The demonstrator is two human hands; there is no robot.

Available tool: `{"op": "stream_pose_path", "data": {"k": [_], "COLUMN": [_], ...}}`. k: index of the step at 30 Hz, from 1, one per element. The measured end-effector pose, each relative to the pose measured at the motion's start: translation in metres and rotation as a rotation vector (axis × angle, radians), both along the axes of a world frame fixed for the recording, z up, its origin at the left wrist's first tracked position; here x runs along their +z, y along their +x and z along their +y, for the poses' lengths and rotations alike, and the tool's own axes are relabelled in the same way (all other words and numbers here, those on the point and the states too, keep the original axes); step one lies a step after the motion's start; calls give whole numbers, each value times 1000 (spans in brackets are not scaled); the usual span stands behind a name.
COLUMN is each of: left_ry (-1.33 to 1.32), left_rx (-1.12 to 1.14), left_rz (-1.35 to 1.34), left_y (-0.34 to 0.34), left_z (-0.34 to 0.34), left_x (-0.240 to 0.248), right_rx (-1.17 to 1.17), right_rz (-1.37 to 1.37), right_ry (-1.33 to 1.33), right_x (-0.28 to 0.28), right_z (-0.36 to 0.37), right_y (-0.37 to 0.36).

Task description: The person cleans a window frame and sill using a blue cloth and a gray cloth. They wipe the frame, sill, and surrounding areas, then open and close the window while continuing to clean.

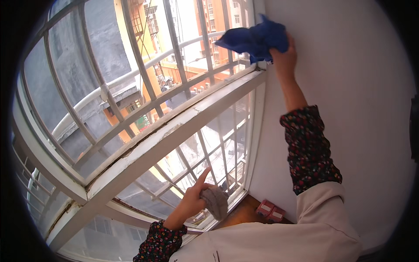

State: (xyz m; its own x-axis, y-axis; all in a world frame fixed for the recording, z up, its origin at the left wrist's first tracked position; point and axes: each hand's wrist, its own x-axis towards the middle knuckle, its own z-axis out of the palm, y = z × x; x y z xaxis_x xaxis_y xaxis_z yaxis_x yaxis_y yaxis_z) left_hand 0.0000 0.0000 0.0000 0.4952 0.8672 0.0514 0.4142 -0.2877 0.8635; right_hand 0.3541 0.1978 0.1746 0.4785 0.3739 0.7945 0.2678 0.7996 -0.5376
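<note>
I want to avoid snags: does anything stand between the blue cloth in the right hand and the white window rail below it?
Nothing visible does. The blue cloth, held in the right hand, is by the far end of the white window rail; whether they touch is unclear.

The right arm [309, 148] is raised and extended toward 11 o'clock, its wrist [289, 83] nearly in line with the forearm, and the right hand [285, 53] is closed in a grip at between 1 and 2 o'clock in the view. The left forearm [162, 238] angles toward 1 o'clock; the left hand [190, 202] is partly curled, its index finger [203, 177] extended toward 1 o'clock.
</note>
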Motion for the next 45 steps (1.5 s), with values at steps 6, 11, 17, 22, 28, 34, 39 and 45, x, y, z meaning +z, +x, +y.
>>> {"op": "stream_pose_path", "data": {"k": [6, 11, 17, 22, 28, 34, 39, 45], "left_ry": [147, 76, 93, 86, 64, -20, 168, 197], "left_rx": [155, 206, 204, 230, 271, 314, 404, 549], "left_rz": [32, -79, -113, -107, -115, -200, -142, -121], "left_y": [-32, -48, -56, -65, -71, -52, -45, -37], "left_z": [-7, -4, 4, -2, -13, -31, -55, -80], "left_x": [-10, -19, -17, -10, 1, -1, -5, -5], "right_rx": [-437, -49, 147, 154, 225, 168, 279, 325], "right_rz": [9, 125, 15, -175, -364, -429, -481, -581], "right_ry": [-130, -284, -353, -357, -284, -117, -58, -15], "right_x": [-10, -12, -20, -12, 2, 6, 8, 17], "right_z": [58, 54, 21, -27, -76, -97, -120, -153], "right_y": [-37, -36, -71, -122, -179, -195, -196, -209]}}
